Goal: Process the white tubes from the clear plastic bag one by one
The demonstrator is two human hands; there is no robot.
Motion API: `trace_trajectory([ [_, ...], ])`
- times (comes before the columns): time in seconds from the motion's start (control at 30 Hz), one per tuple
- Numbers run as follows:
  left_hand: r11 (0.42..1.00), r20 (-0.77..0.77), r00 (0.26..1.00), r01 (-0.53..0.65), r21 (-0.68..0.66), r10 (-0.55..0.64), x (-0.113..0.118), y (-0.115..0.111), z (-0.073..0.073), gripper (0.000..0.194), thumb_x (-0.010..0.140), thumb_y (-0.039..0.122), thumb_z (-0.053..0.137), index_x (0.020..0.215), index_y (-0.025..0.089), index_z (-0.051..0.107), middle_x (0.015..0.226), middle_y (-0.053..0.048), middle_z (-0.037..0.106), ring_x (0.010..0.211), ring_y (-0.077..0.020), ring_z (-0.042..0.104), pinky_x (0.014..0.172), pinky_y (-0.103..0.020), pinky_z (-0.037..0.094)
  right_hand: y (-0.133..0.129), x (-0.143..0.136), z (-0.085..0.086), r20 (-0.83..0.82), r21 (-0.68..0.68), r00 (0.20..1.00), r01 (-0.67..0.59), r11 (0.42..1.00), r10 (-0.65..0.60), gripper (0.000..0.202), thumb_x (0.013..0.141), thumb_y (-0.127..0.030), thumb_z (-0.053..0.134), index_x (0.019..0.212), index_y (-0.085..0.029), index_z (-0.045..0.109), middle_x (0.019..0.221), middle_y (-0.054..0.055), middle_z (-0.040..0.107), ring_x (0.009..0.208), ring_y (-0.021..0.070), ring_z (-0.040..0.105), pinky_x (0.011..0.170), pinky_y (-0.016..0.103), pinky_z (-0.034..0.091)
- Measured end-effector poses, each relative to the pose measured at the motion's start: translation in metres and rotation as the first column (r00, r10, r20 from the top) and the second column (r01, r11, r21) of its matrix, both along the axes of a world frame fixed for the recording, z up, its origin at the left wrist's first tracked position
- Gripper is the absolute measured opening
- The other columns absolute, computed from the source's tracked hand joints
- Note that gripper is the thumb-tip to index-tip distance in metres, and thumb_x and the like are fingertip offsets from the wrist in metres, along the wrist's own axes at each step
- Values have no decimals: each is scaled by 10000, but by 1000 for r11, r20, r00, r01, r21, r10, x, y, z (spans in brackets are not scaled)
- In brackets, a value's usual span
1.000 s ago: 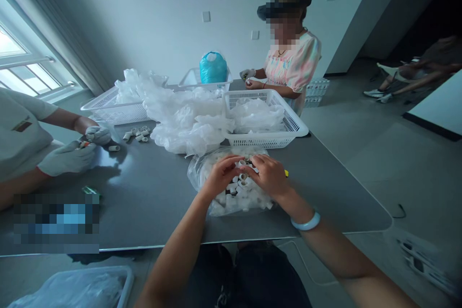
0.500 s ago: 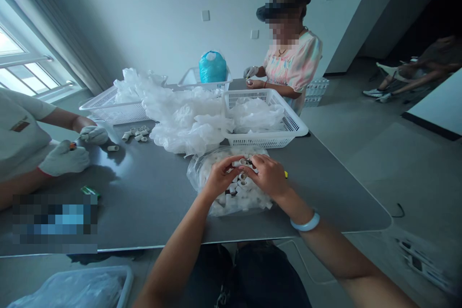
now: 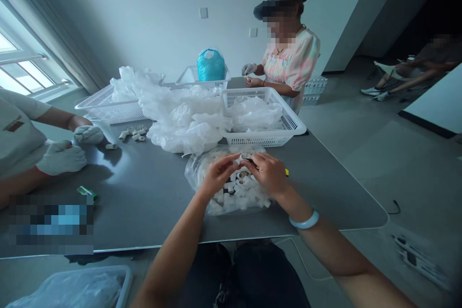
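Over a clear plastic bag point(image 3: 195, 175) of white plastic pipe fittings point(image 3: 241, 182), both hands meet close together. My left hand point(image 3: 218, 173) is closed, pinching one white pipe fitting point(image 3: 238, 159) in its fingertips. My right hand point(image 3: 270, 173) is closed around a slim tool whose dark tip point(image 3: 248, 159) lies against the fitting. A yellow piece point(image 3: 287, 173) shows past the right hand's far side and looks like the tool's other end; the palm hides what lies between. Several loose fittings show in the bag below my fingers.
Crumpled clear bags point(image 3: 180, 115) and a white basket point(image 3: 267, 140) stand beyond the bag on the grey table point(image 3: 155, 202). A gloved co-worker point(image 3: 61, 156) works at left near loose fittings point(image 3: 133, 132). Another person point(image 3: 288, 57) stands across the table. A blue bag point(image 3: 211, 66) sits behind.
The fitting in my fingers has turned, so its open end faces me less. My hands stay over the bag. The whole view has shifted slightly.
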State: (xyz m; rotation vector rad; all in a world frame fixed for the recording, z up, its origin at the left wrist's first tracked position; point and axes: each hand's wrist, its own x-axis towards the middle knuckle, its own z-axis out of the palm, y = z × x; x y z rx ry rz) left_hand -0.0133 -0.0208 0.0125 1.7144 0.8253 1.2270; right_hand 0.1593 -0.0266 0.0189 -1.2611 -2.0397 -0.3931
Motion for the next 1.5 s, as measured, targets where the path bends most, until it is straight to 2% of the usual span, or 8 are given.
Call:
trace_trajectory([
  [0.1,1000,43,999,-12,5,11,-1,2,-1,295,789,360,617,1016,173,644,886,-51,623,716,-113,595,619,-213,500,1,1,0,4,-10,1000,15,1000,-15,566,932,-547,220,624,-179,521,573,28,552,580,133,509,553,243,254],
  [0.33,979,-97,993,-43,199,63,-2,7,-5,302,775,316,641,1058,212,642,1008,-69,598,679,-87,542,551,-188,467,0,1,0,25,-38,1000,-2,999,2,565,948,-513,210,620,-179,525,569,29,561,565,128,503,541,246,245],
  [0.63,1000,-57,998,-11,-2,11,0,5,-11,359,780,314,631,1107,172,591,684,0,568,581,-86,511,534,-189,452,-2,-2,3,8,5,1000,-23,1000,23,523,952,-488,244,644,-174,528,606,38,582,590,133,520,563,246,270],
  [0.8,996,-106,994,1,86,8,-1,2,-1,371,776,290,635,1136,211,597,938,-45,583,597,-60,510,492,-163,424,-2,-2,1,23,-21,998,-59,998,60,496,959,-443,270,623,-178,521,580,26,574,568,127,519,559,247,269],
  [0.9,999,-107,994,30,30,-27,-3,1,3,347,811,314,589,1134,186,597,956,-70,611,615,-77,545,497,-172,442,-2,-2,0,24,-28,997,-77,997,78,493,962,-433,271,631,-173,528,589,28,578,583,128,528,565,248,273],
  [1.07,997,-12,1000,-27,-76,26,-2,2,-4,257,803,335,591,984,153,608,820,-56,676,659,-122,621,590,-223,509,-2,-3,1,34,-33,998,-43,999,44,537,957,-480,222,670,-162,545,616,40,580,592,133,517,552,248,262],
  [1.23,995,-76,992,-102,8,102,0,2,-9,160,785,254,592,922,171,594,999,-72,691,660,-94,609,586,-211,503,-4,-5,2,50,-42,998,-39,998,41,572,939,-533,212,644,-166,536,576,32,558,568,129,507,534,248,248],
  [1.5,996,-118,991,-60,66,67,0,2,-9,132,795,160,544,921,179,511,1117,-112,648,970,-169,632,764,-299,537,-6,-8,2,62,-54,998,-30,998,33,583,940,-534,205,612,-177,528,547,27,548,551,128,511,534,248,258],
])
